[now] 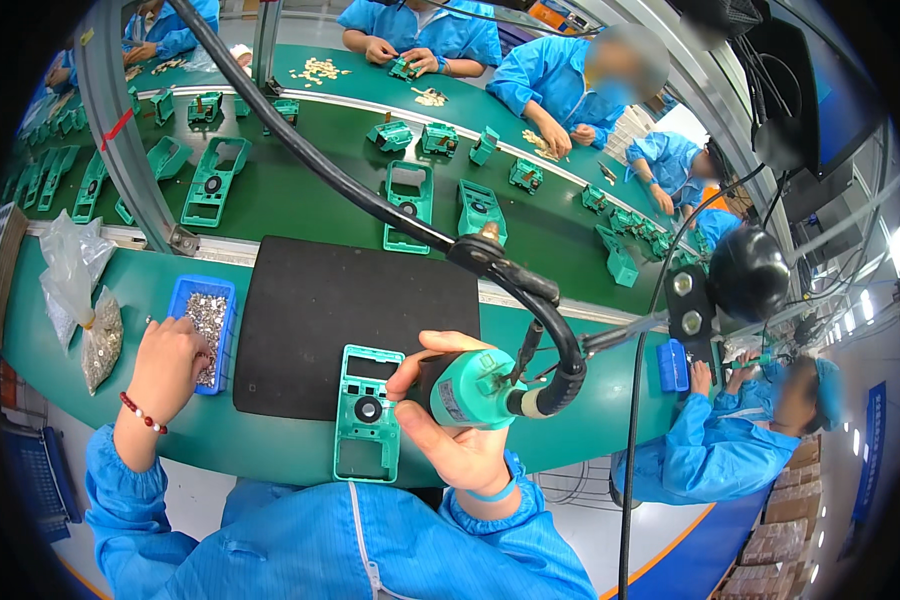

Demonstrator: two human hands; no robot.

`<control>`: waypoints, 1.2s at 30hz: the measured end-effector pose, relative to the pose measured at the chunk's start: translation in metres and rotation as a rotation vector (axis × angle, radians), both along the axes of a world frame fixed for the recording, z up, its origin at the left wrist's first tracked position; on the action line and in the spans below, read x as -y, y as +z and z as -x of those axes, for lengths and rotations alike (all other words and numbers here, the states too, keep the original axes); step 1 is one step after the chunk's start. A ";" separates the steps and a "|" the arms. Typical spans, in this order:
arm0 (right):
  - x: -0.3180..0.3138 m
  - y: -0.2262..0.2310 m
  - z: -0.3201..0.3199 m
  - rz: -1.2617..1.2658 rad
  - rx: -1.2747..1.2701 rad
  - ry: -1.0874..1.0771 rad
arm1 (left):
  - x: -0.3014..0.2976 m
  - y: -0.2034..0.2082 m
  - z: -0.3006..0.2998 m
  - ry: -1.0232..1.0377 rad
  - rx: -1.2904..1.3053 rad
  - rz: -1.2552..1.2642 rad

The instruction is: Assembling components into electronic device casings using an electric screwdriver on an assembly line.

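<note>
Tilted teal tool, flat green housing, blue parts bin

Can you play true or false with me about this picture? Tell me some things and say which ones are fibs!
1. The left hand is at a blue tray of small metal pieces. True.
2. The right hand is empty. False: it grips a green and black tool.
3. The green frame lies partly on the black mat. True.
4. The beaded bracelet is on the right wrist. False: it is on the left wrist.
5. The black mat is left of the blue tray. False: it is on the tray's right.
</note>
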State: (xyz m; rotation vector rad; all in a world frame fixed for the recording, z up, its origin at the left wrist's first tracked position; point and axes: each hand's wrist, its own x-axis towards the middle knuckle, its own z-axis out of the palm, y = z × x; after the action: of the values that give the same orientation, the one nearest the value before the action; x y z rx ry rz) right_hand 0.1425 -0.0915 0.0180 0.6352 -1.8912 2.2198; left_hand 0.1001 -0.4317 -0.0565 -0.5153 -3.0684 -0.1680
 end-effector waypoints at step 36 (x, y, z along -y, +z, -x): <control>0.007 -0.001 0.010 0.138 -0.017 -0.097 | -0.160 -0.009 -0.035 -0.337 -0.243 -0.828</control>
State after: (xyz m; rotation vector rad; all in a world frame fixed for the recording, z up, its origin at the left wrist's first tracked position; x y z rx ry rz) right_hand 0.1324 -0.0982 0.0169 0.5264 -1.7044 2.2521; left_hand 0.1354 -0.2713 -0.0654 -0.8718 -2.3425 -1.1960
